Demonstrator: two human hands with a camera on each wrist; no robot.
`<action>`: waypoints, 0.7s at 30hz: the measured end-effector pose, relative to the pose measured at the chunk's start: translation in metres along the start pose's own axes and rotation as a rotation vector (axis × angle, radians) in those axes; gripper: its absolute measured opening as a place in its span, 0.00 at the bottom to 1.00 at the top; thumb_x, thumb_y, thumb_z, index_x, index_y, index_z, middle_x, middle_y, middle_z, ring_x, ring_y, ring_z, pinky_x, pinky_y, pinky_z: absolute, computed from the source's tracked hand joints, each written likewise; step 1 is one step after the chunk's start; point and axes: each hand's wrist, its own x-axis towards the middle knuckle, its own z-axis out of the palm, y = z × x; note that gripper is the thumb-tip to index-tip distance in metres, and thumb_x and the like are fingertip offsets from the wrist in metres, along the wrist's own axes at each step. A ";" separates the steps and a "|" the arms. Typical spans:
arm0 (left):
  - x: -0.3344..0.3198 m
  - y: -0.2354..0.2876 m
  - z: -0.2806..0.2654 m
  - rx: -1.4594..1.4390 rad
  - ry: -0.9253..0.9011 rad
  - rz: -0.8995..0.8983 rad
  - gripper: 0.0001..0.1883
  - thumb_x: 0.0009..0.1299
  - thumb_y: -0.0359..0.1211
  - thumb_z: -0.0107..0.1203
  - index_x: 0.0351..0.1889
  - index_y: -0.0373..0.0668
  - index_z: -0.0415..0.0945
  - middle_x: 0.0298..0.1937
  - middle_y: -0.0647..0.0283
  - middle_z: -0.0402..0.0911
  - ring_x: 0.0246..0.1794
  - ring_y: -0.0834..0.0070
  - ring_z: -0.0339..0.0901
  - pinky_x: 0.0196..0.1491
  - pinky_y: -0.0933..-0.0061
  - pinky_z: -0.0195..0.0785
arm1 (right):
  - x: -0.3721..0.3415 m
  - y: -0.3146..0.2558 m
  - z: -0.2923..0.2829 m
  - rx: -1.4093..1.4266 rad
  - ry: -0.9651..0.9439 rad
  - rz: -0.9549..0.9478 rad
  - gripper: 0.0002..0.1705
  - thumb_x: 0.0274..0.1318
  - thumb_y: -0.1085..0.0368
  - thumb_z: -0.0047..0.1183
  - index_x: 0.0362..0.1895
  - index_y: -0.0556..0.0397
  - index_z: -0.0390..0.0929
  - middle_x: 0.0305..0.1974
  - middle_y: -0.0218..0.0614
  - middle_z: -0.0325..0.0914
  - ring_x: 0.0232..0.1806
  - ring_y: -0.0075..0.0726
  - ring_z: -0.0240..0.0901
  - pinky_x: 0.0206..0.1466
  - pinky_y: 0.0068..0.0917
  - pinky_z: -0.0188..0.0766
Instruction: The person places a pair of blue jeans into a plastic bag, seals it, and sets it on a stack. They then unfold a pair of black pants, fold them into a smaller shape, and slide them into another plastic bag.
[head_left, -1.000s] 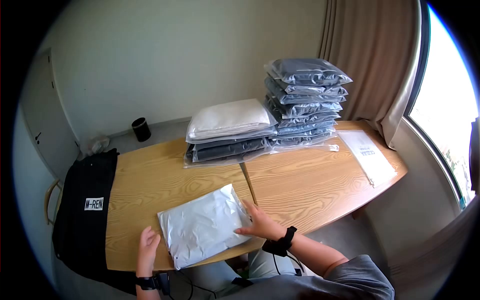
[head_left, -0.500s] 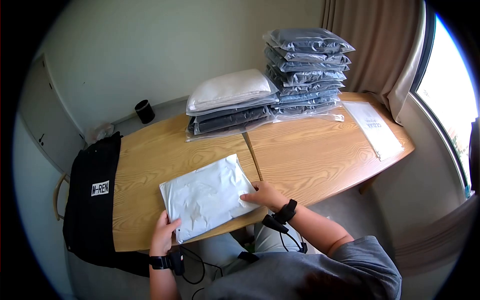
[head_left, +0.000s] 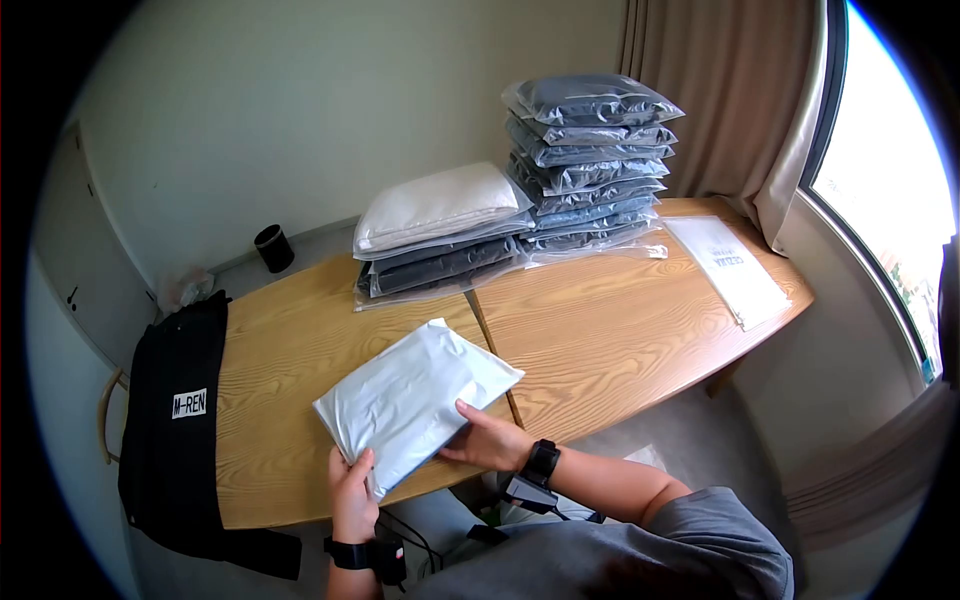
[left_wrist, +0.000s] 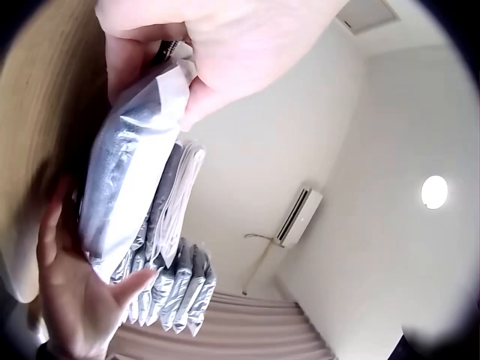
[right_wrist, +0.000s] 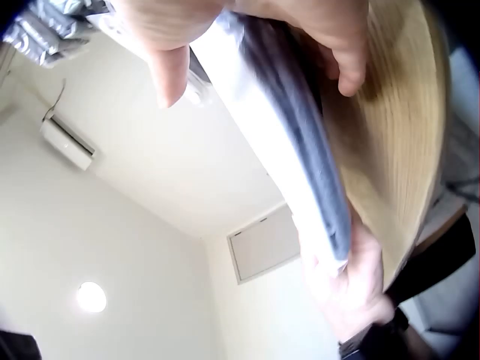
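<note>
A white plastic package [head_left: 410, 395] is held at a tilt over the front edge of the wooden table. My left hand [head_left: 353, 492] pinches its near left corner, thumb on top; the left wrist view shows that hand [left_wrist: 217, 45] gripping the corner of the package [left_wrist: 124, 172]. At the near right side my right hand [head_left: 490, 440] has its thumb on the top face and fingers underneath. In the right wrist view the right hand [right_wrist: 247, 22] spans the package [right_wrist: 277, 127], whose side shows dark contents through clear film.
Bagged dark garments stand in a tall stack [head_left: 590, 165]; beside it, a lower stack has a white bagged item [head_left: 440, 208] on top. Flat printed bags [head_left: 728, 270] lie at the table's right. A black garment [head_left: 175, 400] drapes over the left end. A bin [head_left: 273, 248] stands behind.
Both hands have taken hold of the package, the left coming in from beside it. The package has turned and tilted, and my right hand has shifted from its right edge to its near side.
</note>
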 end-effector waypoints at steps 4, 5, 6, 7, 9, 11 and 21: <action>-0.015 -0.004 0.010 0.108 0.012 0.046 0.20 0.67 0.24 0.53 0.56 0.32 0.62 0.52 0.58 0.72 0.49 0.75 0.70 0.56 0.72 0.62 | 0.005 0.002 0.013 0.023 0.113 0.006 0.35 0.57 0.54 0.58 0.65 0.44 0.58 0.61 0.31 0.65 0.63 0.36 0.60 0.65 0.41 0.57; -0.018 -0.005 0.011 0.119 0.010 0.086 0.21 0.67 0.24 0.53 0.57 0.32 0.61 0.52 0.58 0.72 0.50 0.75 0.70 0.57 0.72 0.61 | 0.006 0.001 0.017 0.005 0.163 0.010 0.34 0.57 0.54 0.58 0.65 0.44 0.59 0.60 0.30 0.66 0.63 0.35 0.61 0.65 0.41 0.57; -0.020 -0.005 0.011 0.132 0.010 0.127 0.21 0.68 0.25 0.53 0.58 0.32 0.61 0.53 0.58 0.71 0.50 0.75 0.69 0.57 0.73 0.60 | 0.005 0.000 0.020 0.008 0.160 0.014 0.34 0.57 0.54 0.58 0.65 0.44 0.59 0.60 0.30 0.66 0.63 0.35 0.61 0.65 0.41 0.57; -0.022 -0.004 0.011 0.135 0.015 0.126 0.21 0.68 0.25 0.53 0.58 0.32 0.61 0.53 0.58 0.71 0.50 0.75 0.69 0.57 0.73 0.60 | 0.003 -0.001 0.025 -0.016 0.179 0.013 0.33 0.57 0.56 0.58 0.64 0.46 0.60 0.60 0.31 0.66 0.61 0.36 0.62 0.64 0.41 0.59; -0.026 -0.001 0.011 0.172 -0.008 0.176 0.23 0.70 0.28 0.52 0.60 0.33 0.59 0.54 0.58 0.70 0.52 0.75 0.68 0.58 0.73 0.59 | 0.000 -0.006 0.036 -0.038 0.200 0.021 0.32 0.58 0.57 0.58 0.63 0.47 0.61 0.59 0.32 0.66 0.60 0.36 0.63 0.64 0.41 0.61; -0.026 -0.001 0.010 0.229 -0.009 0.216 0.22 0.72 0.30 0.50 0.61 0.34 0.59 0.55 0.58 0.70 0.53 0.75 0.68 0.58 0.73 0.60 | -0.003 -0.015 0.049 -0.131 0.144 -0.079 0.28 0.59 0.59 0.56 0.62 0.48 0.63 0.57 0.31 0.69 0.58 0.35 0.66 0.61 0.39 0.64; 0.000 -0.036 -0.027 0.717 0.126 0.349 0.16 0.77 0.38 0.38 0.47 0.37 0.73 0.41 0.60 0.76 0.36 0.72 0.71 0.42 0.71 0.66 | 0.019 -0.123 0.129 -0.234 0.011 -0.390 0.22 0.64 0.62 0.49 0.60 0.53 0.63 0.54 0.35 0.71 0.56 0.37 0.69 0.62 0.40 0.67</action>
